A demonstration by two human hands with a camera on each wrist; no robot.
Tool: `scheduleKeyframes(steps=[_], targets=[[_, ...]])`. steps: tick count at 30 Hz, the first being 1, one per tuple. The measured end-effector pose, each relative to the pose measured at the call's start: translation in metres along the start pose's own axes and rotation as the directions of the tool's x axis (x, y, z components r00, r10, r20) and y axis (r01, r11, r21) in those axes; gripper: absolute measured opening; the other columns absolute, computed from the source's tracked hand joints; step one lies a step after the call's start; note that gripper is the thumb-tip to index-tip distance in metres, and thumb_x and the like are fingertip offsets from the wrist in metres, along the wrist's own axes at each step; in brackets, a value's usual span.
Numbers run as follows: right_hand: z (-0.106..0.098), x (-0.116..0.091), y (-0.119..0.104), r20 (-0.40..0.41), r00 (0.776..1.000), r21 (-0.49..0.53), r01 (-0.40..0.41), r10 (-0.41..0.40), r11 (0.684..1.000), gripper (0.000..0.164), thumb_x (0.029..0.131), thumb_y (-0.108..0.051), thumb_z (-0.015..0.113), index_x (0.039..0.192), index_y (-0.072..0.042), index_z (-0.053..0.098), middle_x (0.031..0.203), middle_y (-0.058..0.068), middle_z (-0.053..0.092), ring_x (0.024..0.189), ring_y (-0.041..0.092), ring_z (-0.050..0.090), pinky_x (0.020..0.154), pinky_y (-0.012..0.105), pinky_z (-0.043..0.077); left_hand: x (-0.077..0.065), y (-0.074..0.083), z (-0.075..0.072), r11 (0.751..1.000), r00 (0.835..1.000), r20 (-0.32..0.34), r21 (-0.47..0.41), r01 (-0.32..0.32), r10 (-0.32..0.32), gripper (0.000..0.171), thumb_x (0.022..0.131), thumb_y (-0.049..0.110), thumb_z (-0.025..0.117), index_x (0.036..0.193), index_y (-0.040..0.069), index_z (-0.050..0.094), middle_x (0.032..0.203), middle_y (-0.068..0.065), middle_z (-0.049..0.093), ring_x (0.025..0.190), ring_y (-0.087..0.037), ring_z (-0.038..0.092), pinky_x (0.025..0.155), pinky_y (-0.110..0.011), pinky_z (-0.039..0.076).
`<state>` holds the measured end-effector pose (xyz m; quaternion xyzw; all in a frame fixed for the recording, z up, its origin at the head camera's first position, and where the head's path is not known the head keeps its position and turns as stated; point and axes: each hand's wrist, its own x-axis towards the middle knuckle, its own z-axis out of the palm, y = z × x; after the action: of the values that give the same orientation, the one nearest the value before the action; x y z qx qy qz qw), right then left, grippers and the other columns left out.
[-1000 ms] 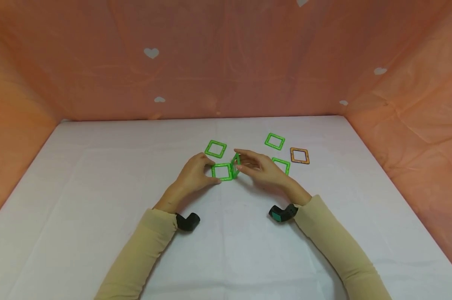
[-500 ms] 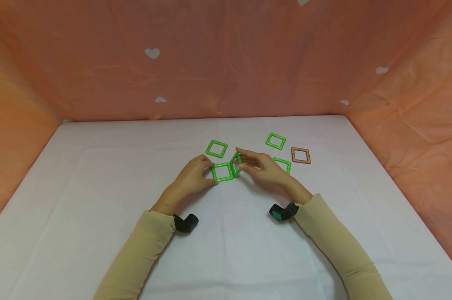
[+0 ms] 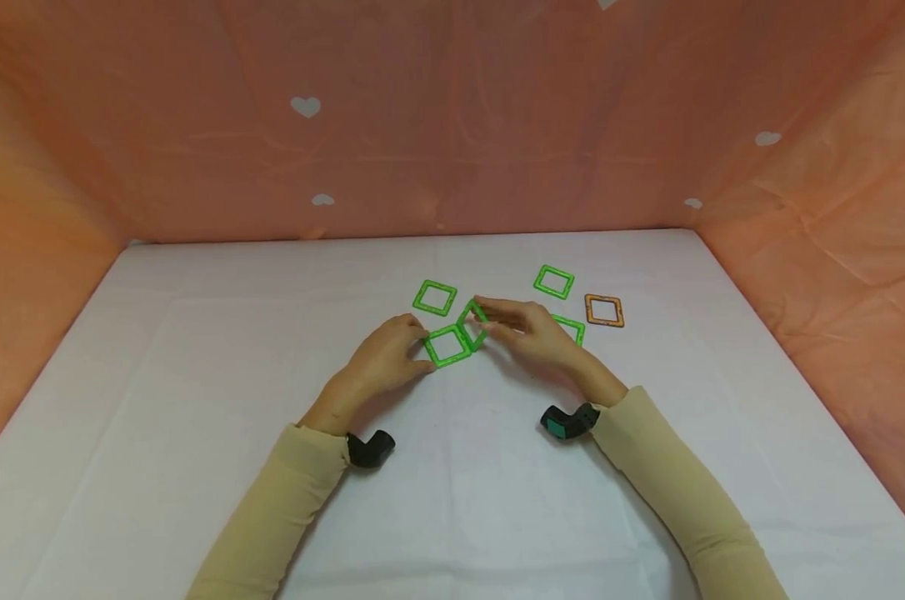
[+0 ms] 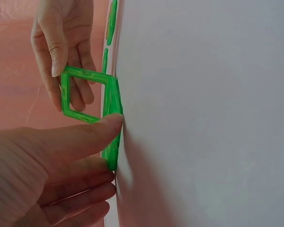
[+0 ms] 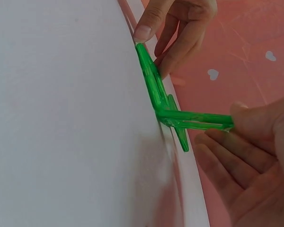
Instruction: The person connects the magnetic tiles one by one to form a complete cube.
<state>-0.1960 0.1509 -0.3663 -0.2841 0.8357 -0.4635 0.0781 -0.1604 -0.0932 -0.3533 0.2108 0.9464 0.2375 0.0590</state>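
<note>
Two green square magnetic tile frames meet along one edge in front of me. The flat one (image 3: 453, 361) lies on the white table, and my left hand (image 3: 385, 354) holds it at its left side between thumb and fingers. From its right edge rises the upright tile (image 4: 85, 73), at an angle to the flat one. My right hand (image 3: 533, 333) pinches that tile's outer edge with the thumb above its fingers (image 5: 222, 146). In the right wrist view, the joined tiles form a bent shape, with the flat tile (image 5: 150, 80) reaching to the left fingers.
Behind the left hand lies a loose green tile (image 3: 441, 285). Another green tile (image 3: 550, 292) and an orange tile (image 3: 606, 324) lie at the back right. A third green tile (image 3: 581, 333) is partly hidden by the right hand. Orange cloth (image 3: 452, 125) with hearts walls the table's back.
The joined tiles have turned slightly counterclockwise, and more of the upright tile's opening shows. My left hand has shifted a little toward me; both hands keep their hold.
</note>
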Motion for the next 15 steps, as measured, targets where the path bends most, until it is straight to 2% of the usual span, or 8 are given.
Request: scheduleKeyframes(steps=[5, 12, 15], targets=[[0.0017, 0.0019, -0.0012, -0.009, 1.0, -0.005, -0.004, 0.004, 1.0, 0.041, 0.098, -0.015, 0.056, 0.137, -0.006, 0.053, 0.135, 0.014, 0.057, 0.122, 0.029, 0.057, 0.102, 0.042, 0.044, -0.0002, -0.0016, 0.0013, 1.0, 1.0, -0.031, 0.005, -0.001, 0.001, 0.04, 0.08, 0.017, 0.078, 0.112, -0.005, 0.067, 0.11, -0.014, 0.064, 0.107, -0.029, 0.058, 0.095, -0.042, 0.045], [0.0043, 0.0071, 0.0041, -0.023, 1.0, 0.022, 0.005, -0.004, 1.0, 0.035, 0.098, -0.016, 0.055, 0.132, -0.007, 0.058, 0.116, 0.013, 0.068, 0.108, 0.025, 0.065, 0.096, 0.043, 0.047, -0.0012, -0.002, 0.0016, 1.0, 0.998, -0.066, -0.002, 0.018, -0.018, 0.024, 0.08, 0.017, 0.078, 0.097, 0.001, 0.071, 0.103, -0.011, 0.065, 0.102, -0.027, 0.059, 0.091, -0.041, 0.047], [0.0056, 0.0081, 0.0047, -0.03, 0.999, 0.038, -0.011, 0.012, 0.999, 0.033, 0.099, -0.017, 0.054, 0.13, -0.007, 0.059, 0.115, 0.013, 0.069, 0.107, 0.024, 0.065, 0.094, 0.041, 0.048, -0.0005, -0.0019, 0.0026, 0.999, 0.997, -0.064, -0.005, 0.032, -0.033, 0.022, 0.08, 0.017, 0.078, 0.094, 0.002, 0.071, 0.101, -0.01, 0.064, 0.099, -0.026, 0.059, 0.088, -0.041, 0.047]])
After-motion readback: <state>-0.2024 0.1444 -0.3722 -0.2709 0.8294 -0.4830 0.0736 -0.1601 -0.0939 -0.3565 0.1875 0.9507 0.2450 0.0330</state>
